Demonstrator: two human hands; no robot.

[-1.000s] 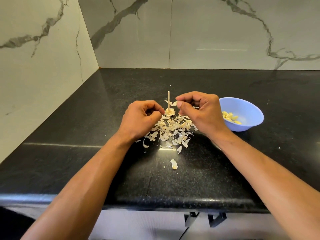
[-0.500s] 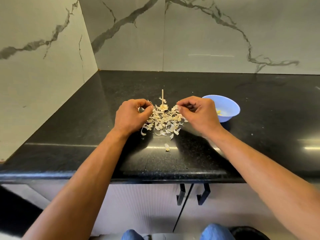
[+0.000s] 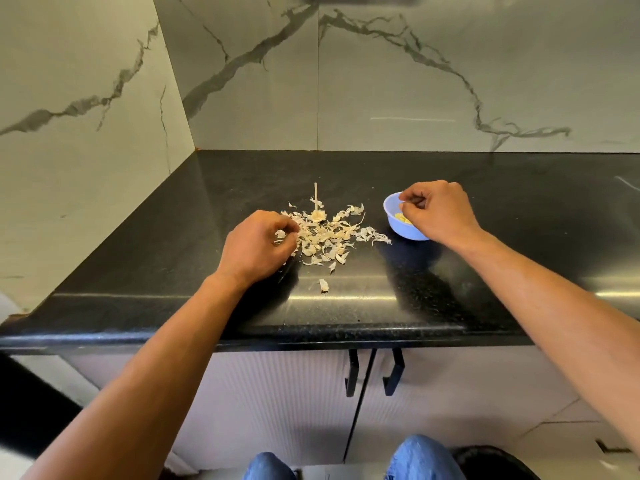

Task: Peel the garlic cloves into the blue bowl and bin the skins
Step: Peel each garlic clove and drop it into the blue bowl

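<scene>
Right hand (image 3: 437,213) is held curled over the blue bowl (image 3: 398,226), possibly pinching a clove; left hand (image 3: 259,244) is curled among the skins (image 3: 329,233), its grip unclear.

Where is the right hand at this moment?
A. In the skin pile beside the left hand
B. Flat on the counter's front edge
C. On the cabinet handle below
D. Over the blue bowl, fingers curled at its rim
D: the right hand sits over the blue bowl, fingers curled at its rim above the peeled cloves, while the left hand rests at the skin pile.
</scene>
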